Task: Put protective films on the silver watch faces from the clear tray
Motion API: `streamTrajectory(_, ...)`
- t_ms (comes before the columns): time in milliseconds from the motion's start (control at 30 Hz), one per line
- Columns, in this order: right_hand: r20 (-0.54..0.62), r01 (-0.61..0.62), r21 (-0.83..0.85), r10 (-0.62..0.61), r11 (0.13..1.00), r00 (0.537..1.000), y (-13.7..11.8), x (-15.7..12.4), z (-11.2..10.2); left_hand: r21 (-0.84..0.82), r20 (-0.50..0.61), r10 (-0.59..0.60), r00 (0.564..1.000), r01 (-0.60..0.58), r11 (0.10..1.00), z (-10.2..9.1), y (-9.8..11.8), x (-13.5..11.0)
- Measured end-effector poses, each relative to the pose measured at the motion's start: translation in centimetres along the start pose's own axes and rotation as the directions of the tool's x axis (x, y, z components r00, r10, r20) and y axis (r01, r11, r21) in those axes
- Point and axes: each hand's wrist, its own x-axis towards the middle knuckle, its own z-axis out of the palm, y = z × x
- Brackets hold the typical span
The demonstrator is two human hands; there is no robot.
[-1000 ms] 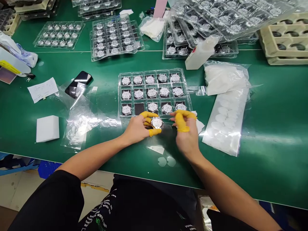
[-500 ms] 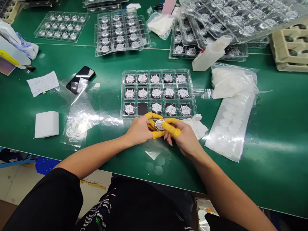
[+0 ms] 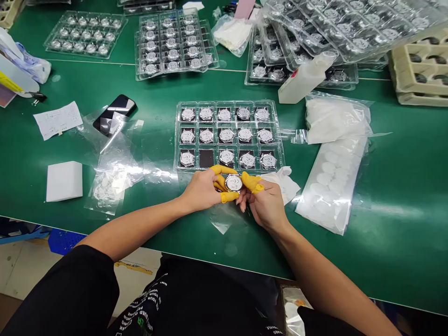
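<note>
Grasping a watch [image 3: 234, 183] in the left hand [image 3: 201, 189], between yellow-covered fingers [image 3: 229, 197], over the desk [image 3: 402, 177] and just in front of a clear tray [image 3: 206, 158] of similar watches [image 3: 226, 135]. Facing back-up, showing a white disc marked "CE"; hard to read any long axis from so round an outline. Reaching to its right edge with the right hand [image 3: 268, 205], fingers bunched; cannot tell whether gripping or merely touching.

Glossy green underneath, streaked with reflected light; laid at left with a white block [image 3: 65, 181], a paper slip [image 3: 58, 120] and a phone [image 3: 115, 108], at right with a bag of white discs [image 3: 327, 182], farther back with a bottle [image 3: 304, 79] and stacked trays [image 3: 355, 60]. Bordered below by pale floor [image 3: 21, 261].

Impossible to see the watch's underside. Partly covered by plastic film [image 3: 112, 182], in the phone's case; cut off at upper right, in that of the stacked trays. Too small to read on the slip.
</note>
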Motion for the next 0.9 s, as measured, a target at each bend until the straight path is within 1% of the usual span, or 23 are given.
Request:
streamTrajectory(100,0.062,-0.015,0.019,0.014,1.0,0.998,-0.7,-0.1,-0.4,-0.015,0.013,0.003,1.0,-0.002,1.0,0.0,-0.1,0.1)
streamTrajectory(200,0.065,0.005,-0.063,-0.001,0.998,0.998,-1.5,0.2,-1.2,0.0,0.037,0.012,0.999,-0.012,1.0,0.0,-0.2,0.2)
streamTrajectory(233,0.039,0.041,-0.088,-0.037,0.995,0.999,-1.8,0.5,-1.5,0.008,0.033,0.01,0.999,-0.011,1.0,0.0,-0.2,0.2)
streamTrajectory(300,-0.068,0.16,-0.113,-0.168,0.981,0.983,-2.5,1.7,-1.9,0.028,0.024,0.005,1.0,-0.006,1.0,0.1,-0.1,0.1)
streamTrajectory(367,-0.173,0.279,-0.154,-0.304,0.948,0.937,-3.0,3.5,-1.9,0.067,0.061,0.031,0.998,-0.035,0.997,0.1,0.1,0.0)
streamTrajectory(400,-0.187,0.311,-0.191,-0.345,0.931,0.92,-3.1,4.6,-1.6,0.104,0.096,0.057,0.994,-0.067,0.992,0.1,0.3,-0.1)
streamTrajectory(433,-0.158,0.321,-0.234,-0.361,0.918,0.919,-3.1,5.5,-1.0,0.147,0.129,0.081,0.988,-0.1,0.984,0.2,0.4,-0.2)
streamTrajectory(500,-0.015,0.317,-0.331,-0.341,0.889,0.94,-2.9,7.1,0.5,0.224,0.182,0.109,0.977,-0.15,0.963,0.2,0.5,-0.4)
streamTrajectory(533,0.073,0.323,-0.4,-0.321,0.858,0.944,-2.8,7.5,1.3,0.25,0.2,0.111,0.973,-0.16,0.955,0.2,0.6,-0.4)
streamTrajectory(567,0.155,0.341,-0.483,-0.305,0.806,0.94,-2.7,7.8,2.0,0.262,0.215,0.11,0.97,-0.165,0.951,0.2,0.6,-0.4)
streamTrajectory(600,0.22,0.368,-0.573,-0.296,0.732,0.93,-2.8,7.9,2.7,0.266,0.231,0.111,0.967,-0.172,0.948,0.2,0.6,-0.4)
streamTrajectory(667,0.286,0.422,-0.739,-0.322,0.525,0.903,-3.2,7.7,3.5,0.268,0.261,0.128,0.957,-0.2,0.942,0.1,0.5,-0.4)
streamTrajectory(700,0.295,0.434,-0.796,-0.356,0.422,0.887,-3.6,7.6,3.7,0.271,0.272,0.141,0.952,-0.216,0.938,0.1,0.4,-0.3)
streamTrajectory(733,0.295,0.437,-0.833,-0.395,0.34,0.87,-4.0,7.5,3.9,0.273,0.28,0.154,0.947,-0.233,0.933,0.1,0.3,-0.3)
streamTrajectory(767,0.3,0.439,-0.852,-0.42,0.285,0.857,-4.4,7.4,4.0,0.275,0.289,0.165,0.943,-0.247,0.929,0.0,0.1,-0.3)
streamTrajectory(800,0.322,0.448,-0.859,-0.417,0.249,0.85,-4.7,7.5,4.3,0.273,0.298,0.173,0.939,-0.257,0.927,0.1,0.0,-0.2)
streamTrajectory(833,0.357,0.463,-0.857,-0.389,0.225,0.849,-4.9,7.5,4.7,0.269,0.306,0.179,0.935,-0.265,0.926,0.1,-0.1,-0.2)
streamTrajectory(900,0.429,0.487,-0.856,-0.286,0.176,0.857,-4.9,7.6,5.8,0.268,0.314,0.192,0.93,-0.281,0.922,0.1,-0.3,-0.2)
